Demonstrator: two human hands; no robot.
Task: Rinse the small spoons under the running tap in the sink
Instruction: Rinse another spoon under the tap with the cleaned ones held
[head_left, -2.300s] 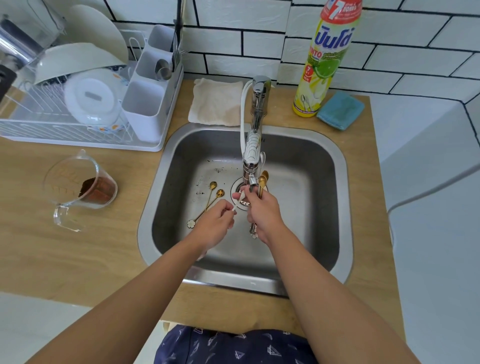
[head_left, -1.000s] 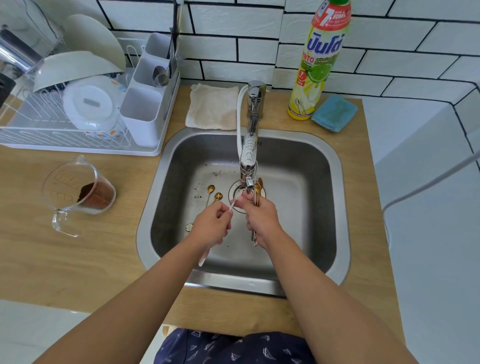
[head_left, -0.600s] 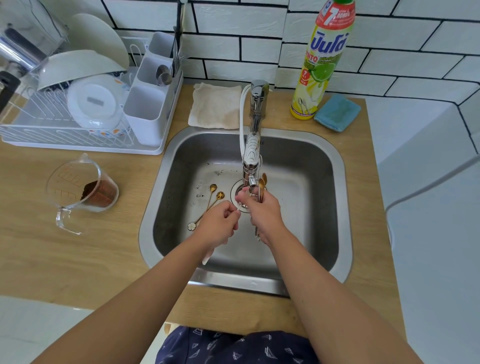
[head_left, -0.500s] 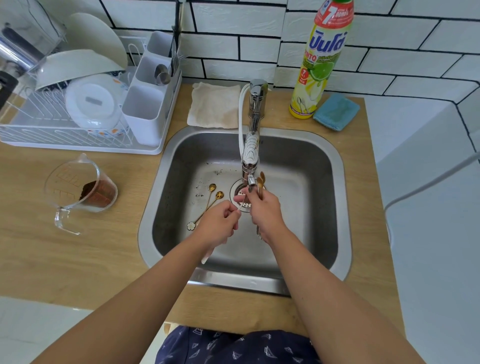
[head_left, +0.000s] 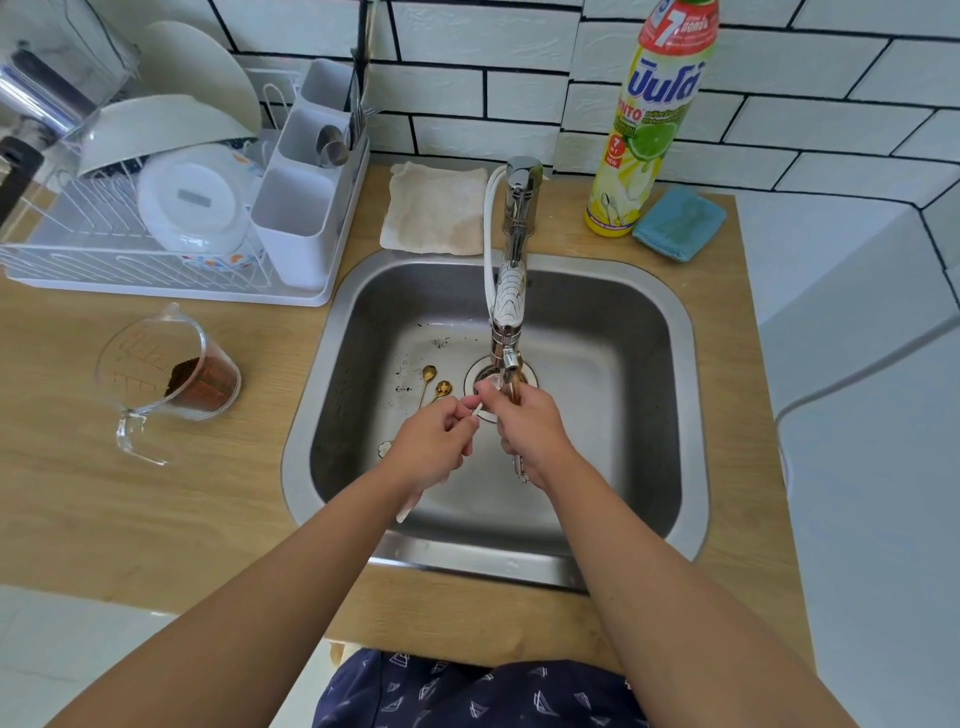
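While under tap (head_left: 511, 291), white spoon (head_left: 480, 409) pinched betw. both hands' fingers (head_left: 470, 402), gold spoons (head_left: 515, 389) gripped in R fist.

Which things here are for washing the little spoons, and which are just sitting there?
For the job: tap, sink, gold spoons on the sink floor, left hand, right hand.

Just sitting: dish rack, measuring cup, cloth, soap bottle, blue sponge.

gold spoons (head_left: 514, 391) lowered (slightly), by right hand (head_left: 530, 427)
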